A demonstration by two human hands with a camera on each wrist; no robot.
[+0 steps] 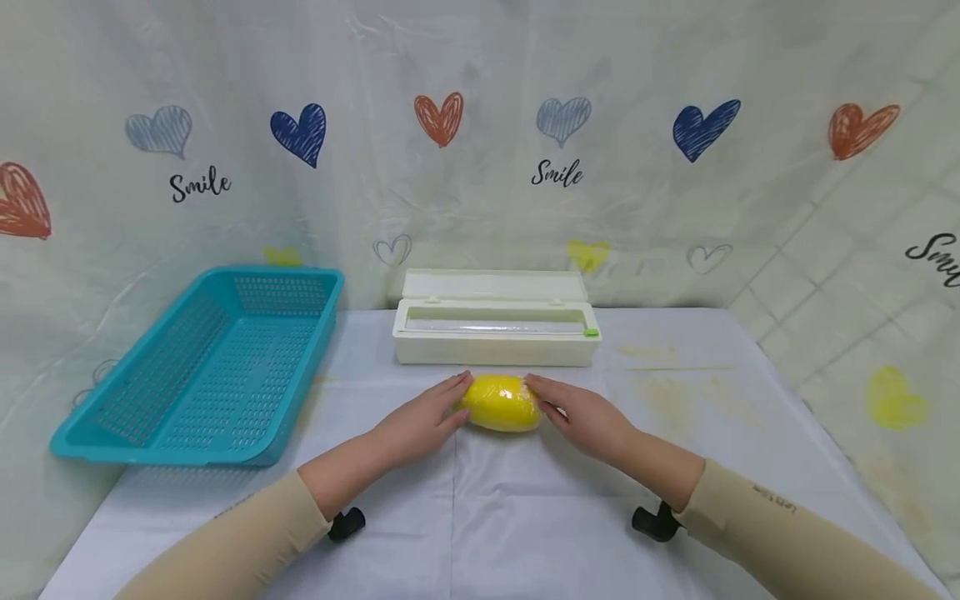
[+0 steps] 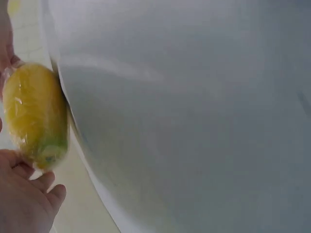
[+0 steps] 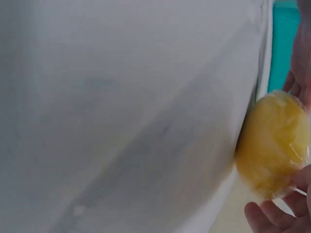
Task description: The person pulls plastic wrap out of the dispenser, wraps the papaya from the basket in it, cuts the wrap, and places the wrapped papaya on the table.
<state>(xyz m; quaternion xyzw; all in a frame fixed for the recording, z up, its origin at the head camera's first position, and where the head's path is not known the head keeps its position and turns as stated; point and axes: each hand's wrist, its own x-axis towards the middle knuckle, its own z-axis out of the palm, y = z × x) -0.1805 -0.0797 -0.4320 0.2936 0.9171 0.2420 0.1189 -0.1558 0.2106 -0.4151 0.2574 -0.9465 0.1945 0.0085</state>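
A yellow oblong fruit (image 1: 501, 403), wrapped in shiny clear film, lies lengthwise between both hands just in front of the white wrap dispenser box (image 1: 495, 346). My left hand (image 1: 420, 419) holds its left end, fingers on the far side and thumb on the near side. At the opposite end, my right hand (image 1: 588, 415) grips it in the same way. In the left wrist view, the wrapped fruit (image 2: 36, 114) shows a greenish tip near the left fingers (image 2: 46, 182). Crinkled film covers the fruit (image 3: 272, 145) in the right wrist view, where the thumb touches its lower end.
The dispenser's lid (image 1: 495, 286) is raised, with a roll of clear film (image 1: 495, 326) inside and a green slider (image 1: 591, 332) at its right. A turquoise perforated basket (image 1: 300, 408) stands at left on the white tablecloth (image 1: 517, 533). Behind hangs a heart-printed curtain (image 1: 495, 50).
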